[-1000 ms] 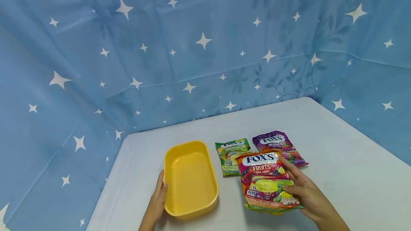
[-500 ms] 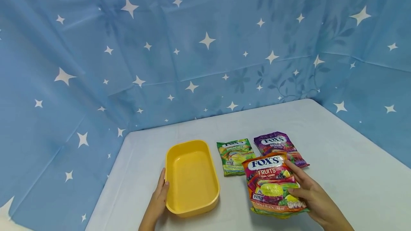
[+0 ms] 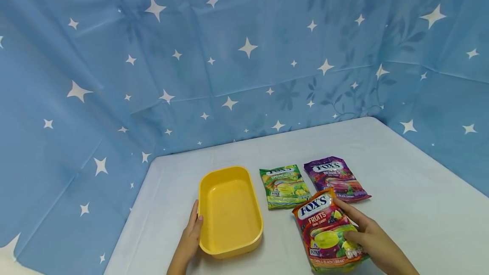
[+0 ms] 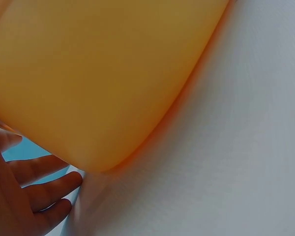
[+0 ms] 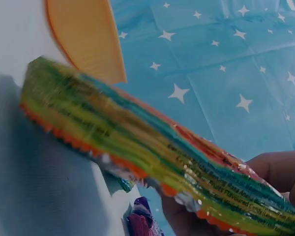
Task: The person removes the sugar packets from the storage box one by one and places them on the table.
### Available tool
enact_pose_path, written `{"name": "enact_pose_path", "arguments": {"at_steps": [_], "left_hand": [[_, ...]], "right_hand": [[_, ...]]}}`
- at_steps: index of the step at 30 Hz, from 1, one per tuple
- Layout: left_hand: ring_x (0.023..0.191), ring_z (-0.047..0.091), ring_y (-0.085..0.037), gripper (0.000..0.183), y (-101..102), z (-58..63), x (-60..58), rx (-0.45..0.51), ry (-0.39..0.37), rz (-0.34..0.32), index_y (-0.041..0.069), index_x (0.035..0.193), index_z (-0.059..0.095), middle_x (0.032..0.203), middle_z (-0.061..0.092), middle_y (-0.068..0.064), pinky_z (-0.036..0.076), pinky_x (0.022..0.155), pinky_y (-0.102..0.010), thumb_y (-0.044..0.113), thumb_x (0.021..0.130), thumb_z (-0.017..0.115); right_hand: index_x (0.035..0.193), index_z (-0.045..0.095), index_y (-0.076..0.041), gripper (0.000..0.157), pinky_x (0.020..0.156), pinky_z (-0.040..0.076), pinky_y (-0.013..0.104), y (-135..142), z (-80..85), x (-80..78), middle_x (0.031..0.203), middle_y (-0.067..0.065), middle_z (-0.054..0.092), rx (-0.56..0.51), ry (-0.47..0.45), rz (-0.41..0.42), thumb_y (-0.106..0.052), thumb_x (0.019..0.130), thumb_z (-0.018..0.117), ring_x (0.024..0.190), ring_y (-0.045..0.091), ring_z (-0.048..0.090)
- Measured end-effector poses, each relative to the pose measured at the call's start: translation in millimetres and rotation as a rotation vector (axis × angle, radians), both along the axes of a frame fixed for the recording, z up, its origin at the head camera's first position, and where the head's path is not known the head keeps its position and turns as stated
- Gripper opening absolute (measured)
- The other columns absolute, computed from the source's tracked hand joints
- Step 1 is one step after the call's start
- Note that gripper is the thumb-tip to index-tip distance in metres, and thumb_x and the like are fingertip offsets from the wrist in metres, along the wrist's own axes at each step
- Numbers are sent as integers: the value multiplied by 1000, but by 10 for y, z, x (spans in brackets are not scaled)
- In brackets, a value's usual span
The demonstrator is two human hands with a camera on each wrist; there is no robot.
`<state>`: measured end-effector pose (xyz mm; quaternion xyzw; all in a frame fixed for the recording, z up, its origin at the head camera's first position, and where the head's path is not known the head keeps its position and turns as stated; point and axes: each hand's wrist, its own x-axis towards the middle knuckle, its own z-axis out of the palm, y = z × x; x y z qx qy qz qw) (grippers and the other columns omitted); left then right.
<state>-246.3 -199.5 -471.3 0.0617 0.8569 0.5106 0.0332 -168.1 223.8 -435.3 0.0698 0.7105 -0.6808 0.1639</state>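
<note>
My right hand (image 3: 372, 239) grips the right edge of an orange-red candy bag (image 3: 324, 237) printed "Fox's Fruits". The bag is tilted, its bottom end (image 5: 113, 128) facing the right wrist camera. My left hand (image 3: 190, 234) rests against the left side of a yellow plastic basin (image 3: 231, 215). Nearly straight fingers (image 4: 44, 172) show beside the basin's outer wall in the left wrist view. Behind the held bag lie a green "Spring Tea" candy bag (image 3: 284, 186) and a purple "Berries" candy bag (image 3: 340, 179), the purple one partly overlapped in the head view.
A white cloth covers the table (image 3: 412, 207). Blue curtains (image 3: 229, 54) with white stars stand behind it and along both sides. The basin has nothing inside, and white tabletop shows between it and the held bag.
My right hand has moved the fruit candy bag right and toward me and tipped it, uncovering more of the green and purple bags. The left hand stays at the basin.
</note>
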Motion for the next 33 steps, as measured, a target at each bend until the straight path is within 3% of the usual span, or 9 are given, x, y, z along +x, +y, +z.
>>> {"name": "enact_pose_path", "arguments": {"at_steps": [5,11,21,33], "left_hand": [[137,10,-43,56,5,2,-1,-1,3,-2,11,148,2,152,5,-20,13,108,-61,30,101,25],[137,10,-43,56,11,4,-4,-3,9,-7,11,148,2,152,5,-20,13,107,-61,30,101,25],[137,10,-43,57,-2,3,-4,-11,-1,2,13,148,1,152,5,-20,13,107,-61,32,101,25],[137,9,-43,57,-12,15,-3,-21,-13,0,12,148,1,152,4,-20,12,107,-62,32,101,25]], "right_hand": [[148,9,-15,76,81,54,45,-37,15,-8,145,32,9,87,-10,-13,0,84,48,102,26,55],[148,11,-16,75,78,55,44,-47,21,-21,142,33,15,157,-43,-58,-1,84,48,98,26,56],[148,12,-17,76,79,54,44,-11,-38,-30,143,32,16,201,-57,-57,0,83,48,98,28,55],[147,13,-11,75,81,51,51,32,-136,-46,143,35,14,330,-25,-31,1,82,48,115,49,41]]}}
